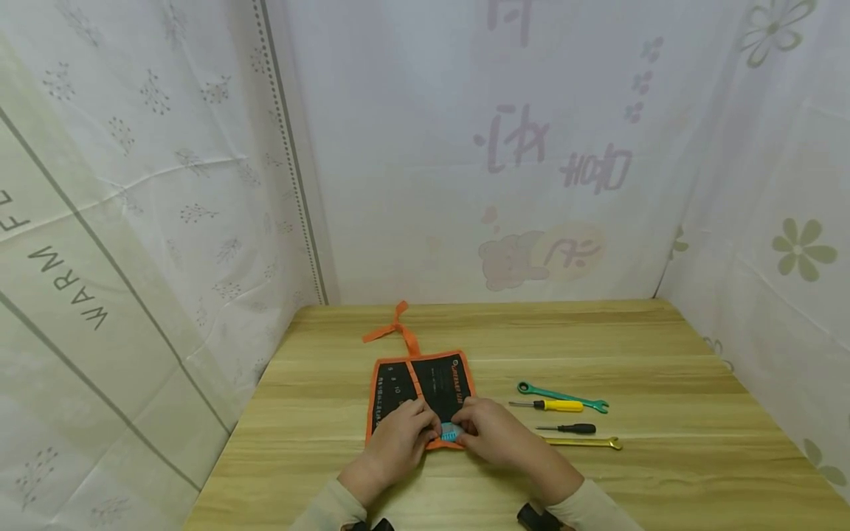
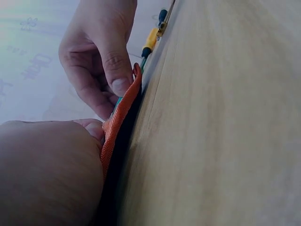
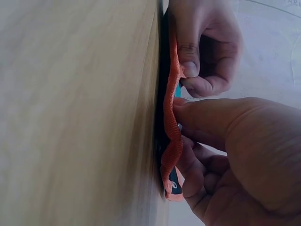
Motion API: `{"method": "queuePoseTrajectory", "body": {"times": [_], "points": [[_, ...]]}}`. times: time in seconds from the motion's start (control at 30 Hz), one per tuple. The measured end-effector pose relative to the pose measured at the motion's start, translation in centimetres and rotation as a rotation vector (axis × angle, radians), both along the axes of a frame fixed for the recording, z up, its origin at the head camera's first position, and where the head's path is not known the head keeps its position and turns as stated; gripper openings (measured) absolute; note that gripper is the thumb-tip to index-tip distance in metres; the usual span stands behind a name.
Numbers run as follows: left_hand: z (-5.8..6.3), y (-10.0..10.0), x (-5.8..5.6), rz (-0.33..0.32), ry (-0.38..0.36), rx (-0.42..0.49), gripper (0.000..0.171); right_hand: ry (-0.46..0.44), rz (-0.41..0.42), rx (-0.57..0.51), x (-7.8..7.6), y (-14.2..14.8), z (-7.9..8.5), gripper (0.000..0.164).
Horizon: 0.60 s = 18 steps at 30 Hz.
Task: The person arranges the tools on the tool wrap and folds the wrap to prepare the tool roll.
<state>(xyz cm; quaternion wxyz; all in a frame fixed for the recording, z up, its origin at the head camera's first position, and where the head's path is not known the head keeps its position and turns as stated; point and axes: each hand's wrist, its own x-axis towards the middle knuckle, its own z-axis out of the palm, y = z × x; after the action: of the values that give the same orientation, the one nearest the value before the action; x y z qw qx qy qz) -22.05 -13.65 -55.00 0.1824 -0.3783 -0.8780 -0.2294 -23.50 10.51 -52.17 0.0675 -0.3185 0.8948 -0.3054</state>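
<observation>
Now, lower centre: small light-blue piece (image 1: pixel 451 434) between left hand (image 1: pixel 403 434) — pinching orange-edged black fabric pouch (image 1: pixel 443 385) — and right hand (image 1: pixel 499 435); latter apparently pinches piece.

Lt. beige slvs. (image 1: pixel 330 507) L & R, w/ blk. wrist gear (image 1: pixel 538 518).

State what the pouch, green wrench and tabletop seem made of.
Pouch: matte black fabric, probably synthetic; its orange edging shows a ribbed weave and bends in waves.
Green wrench: likely metal with a coloured coating, judging by its slim form and even green.
Tabletop: smooth wood or wood-look laminate, given its streaked grain.
</observation>
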Motion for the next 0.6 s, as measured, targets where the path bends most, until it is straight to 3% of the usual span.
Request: {"method": "queuePoseTrajectory", "body": {"times": [0.1, 0.37, 0.6], "points": [[-0.01, -0.01, -0.01, -0.005, -0.019, 0.009, 0.006, 0.004, -0.008, 0.010, 0.01, 0.04, -0.07, 0.020], [-0.20, -0.17, -0.07, 0.028, -0.165, 0.054, 0.007, 0.005, -0.009, 0.021, 0.15, 0.14, -0.15, 0.022], [-0.13, -0.25, 0.04, 0.054, -0.206, 0.054, 0.006, 0.008, -0.002, 0.034, 0.22, 0.31, -0.22, 0.023]]}}
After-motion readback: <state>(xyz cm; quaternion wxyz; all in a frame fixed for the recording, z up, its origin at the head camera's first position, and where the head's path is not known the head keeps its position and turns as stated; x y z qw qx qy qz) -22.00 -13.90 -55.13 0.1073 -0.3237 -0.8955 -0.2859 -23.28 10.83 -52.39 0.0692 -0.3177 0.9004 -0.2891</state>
